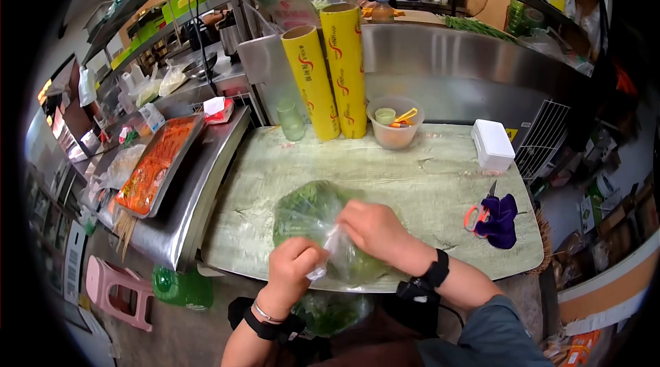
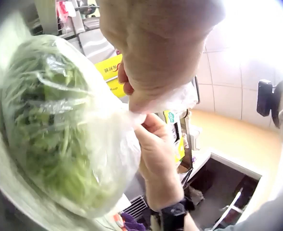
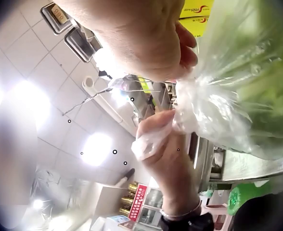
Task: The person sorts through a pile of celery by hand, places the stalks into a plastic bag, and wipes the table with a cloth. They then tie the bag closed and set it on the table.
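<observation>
A clear plastic bag of leafy greens point(image 1: 309, 205) lies at the front edge of the pale board, its gathered neck between the two hands. The left hand point(image 1: 292, 264) grips the twisted end of the plastic, a white tuft poking out of its fist. Just right of it, the right hand point(image 1: 375, 229) pinches the neck close to the greens. In the left wrist view the bag point(image 2: 59, 130) bulges at left, with the right hand point(image 2: 158, 154) at its neck. The right wrist view shows the left hand point(image 3: 165, 154) curled round the plastic end.
Two yellow rolls point(image 1: 347, 71) stand at the board's back beside a green glass point(image 1: 291, 119) and a plastic tub point(image 1: 395, 135). A white box point(image 1: 493, 146) and scissors point(image 1: 481, 219) by a purple item are at right. Left is a tray of orange food point(image 1: 159, 164).
</observation>
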`<move>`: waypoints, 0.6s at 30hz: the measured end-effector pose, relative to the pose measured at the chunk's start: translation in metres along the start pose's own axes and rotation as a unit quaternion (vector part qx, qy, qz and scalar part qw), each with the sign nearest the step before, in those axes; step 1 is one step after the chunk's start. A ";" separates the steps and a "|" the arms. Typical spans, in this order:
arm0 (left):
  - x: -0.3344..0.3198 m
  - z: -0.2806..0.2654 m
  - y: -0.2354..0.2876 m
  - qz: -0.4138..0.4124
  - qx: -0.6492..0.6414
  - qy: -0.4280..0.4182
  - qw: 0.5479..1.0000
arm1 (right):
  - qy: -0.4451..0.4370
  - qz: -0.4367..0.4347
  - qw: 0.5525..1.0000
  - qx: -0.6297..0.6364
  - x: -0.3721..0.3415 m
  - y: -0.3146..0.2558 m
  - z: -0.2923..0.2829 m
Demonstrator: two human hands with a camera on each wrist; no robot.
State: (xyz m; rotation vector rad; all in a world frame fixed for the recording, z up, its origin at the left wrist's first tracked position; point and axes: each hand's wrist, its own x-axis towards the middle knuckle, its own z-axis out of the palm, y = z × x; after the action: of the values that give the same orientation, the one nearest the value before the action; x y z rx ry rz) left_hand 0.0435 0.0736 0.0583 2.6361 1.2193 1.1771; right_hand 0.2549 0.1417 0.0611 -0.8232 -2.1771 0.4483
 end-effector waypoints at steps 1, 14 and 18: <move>-0.010 0.002 0.002 -0.015 -0.010 -0.022 1.000 | 0.011 0.018 1.000 -0.019 0.001 0.003 0.004; -0.067 0.008 -0.032 -0.248 -0.068 0.163 0.952 | 0.021 0.025 0.999 0.038 -0.025 -0.009 -0.002; -0.087 0.005 -0.073 -0.277 0.008 0.174 0.945 | 0.119 0.127 0.981 0.083 -0.037 -0.018 -0.066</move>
State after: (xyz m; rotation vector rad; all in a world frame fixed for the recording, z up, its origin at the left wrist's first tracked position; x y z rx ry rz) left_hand -0.0367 0.0688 -0.0221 1.9131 1.8598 1.5285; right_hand 0.3159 0.1068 0.0948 -1.0102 -1.7962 0.6163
